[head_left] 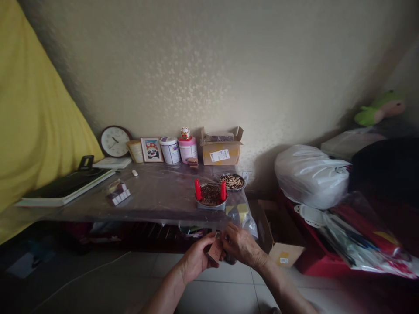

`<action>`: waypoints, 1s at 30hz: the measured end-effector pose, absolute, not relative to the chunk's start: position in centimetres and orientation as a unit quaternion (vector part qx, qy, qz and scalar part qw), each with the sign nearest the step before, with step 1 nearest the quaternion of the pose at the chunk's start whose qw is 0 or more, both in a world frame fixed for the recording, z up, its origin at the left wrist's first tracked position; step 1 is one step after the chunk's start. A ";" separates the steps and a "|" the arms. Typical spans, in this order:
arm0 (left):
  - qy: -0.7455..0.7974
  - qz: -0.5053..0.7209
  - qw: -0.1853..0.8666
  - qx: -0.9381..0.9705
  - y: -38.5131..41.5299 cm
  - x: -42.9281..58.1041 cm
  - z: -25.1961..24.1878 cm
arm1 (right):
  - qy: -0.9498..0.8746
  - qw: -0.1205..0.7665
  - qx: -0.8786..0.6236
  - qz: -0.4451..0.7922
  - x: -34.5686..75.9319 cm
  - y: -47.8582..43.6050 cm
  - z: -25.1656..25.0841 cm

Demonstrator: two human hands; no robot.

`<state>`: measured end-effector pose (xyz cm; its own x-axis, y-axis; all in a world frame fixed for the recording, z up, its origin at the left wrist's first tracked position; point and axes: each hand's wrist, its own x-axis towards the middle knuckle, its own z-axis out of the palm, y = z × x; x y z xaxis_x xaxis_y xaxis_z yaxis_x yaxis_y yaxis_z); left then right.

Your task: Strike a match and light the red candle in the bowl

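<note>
In front of the table edge, my left hand [199, 254] is closed around a small reddish-brown box [215, 250] that looks like a matchbox. My right hand [240, 245] is beside it, its curled fingers close to the box's upper end. What those fingers pinch, if anything, is hidden. Just beyond my hands, a tin [211, 206] filled with dark grains stands on the table, with two red candles [197, 189] upright at its sides. Behind it on the right is a round dish [232, 181] of short pale sticks, like matchsticks.
A plastic-covered table [163, 187] carries a wrapped stack of small boxes [118, 193], a clock [114, 141], a picture frame [152, 149], canisters [170, 150] and a carton [221, 150]. An open cardboard box [281, 233] stands on the floor at right, near a white bag [310, 174].
</note>
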<state>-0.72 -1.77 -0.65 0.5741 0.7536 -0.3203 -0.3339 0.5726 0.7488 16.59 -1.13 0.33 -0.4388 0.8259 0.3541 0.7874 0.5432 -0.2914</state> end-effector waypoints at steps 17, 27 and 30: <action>0.337 0.332 0.814 0.336 -1.6 -0.3 -1.6 | -0.818 0.199 -0.537 0.044 15.8 -1.4 -0.4; 0.332 0.353 0.811 0.327 -1.7 -0.7 -1.2 | -0.826 0.196 -0.523 0.080 16.1 -1.3 0.5; 0.329 0.351 0.814 0.325 -1.8 -0.7 -1.2 | -0.819 0.199 -0.532 0.084 16.1 -1.2 0.4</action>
